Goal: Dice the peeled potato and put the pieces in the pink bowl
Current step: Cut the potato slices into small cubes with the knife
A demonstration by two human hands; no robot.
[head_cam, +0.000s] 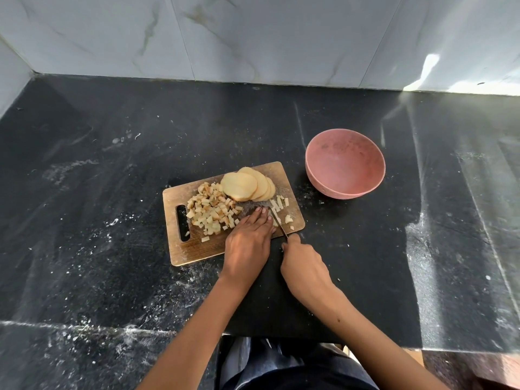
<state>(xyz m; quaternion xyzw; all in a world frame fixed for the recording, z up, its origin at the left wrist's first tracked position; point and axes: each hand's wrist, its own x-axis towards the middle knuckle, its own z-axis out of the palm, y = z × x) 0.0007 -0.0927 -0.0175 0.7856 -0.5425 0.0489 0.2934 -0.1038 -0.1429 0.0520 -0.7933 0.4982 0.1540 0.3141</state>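
A wooden cutting board (197, 249) lies on the black counter. A pile of diced potato (212, 211) covers its left half, and several round potato slices (246, 185) overlap at its far edge. A few cut strips and cubes (281, 205) lie at the right. My left hand (249, 243) rests flat on the board, fingertips pressing potato beside the blade. My right hand (304, 266) grips the handle of a knife (278, 220), whose blade points away between the fingertips and the loose pieces. The pink bowl (318, 175) stands empty to the right of the board.
The black stone counter (112, 164) is dusted with white specks and smears. A marble-tiled wall (253, 38) runs along the back and left. The counter's front edge (84, 325) is near my body, with dark clothing below it.
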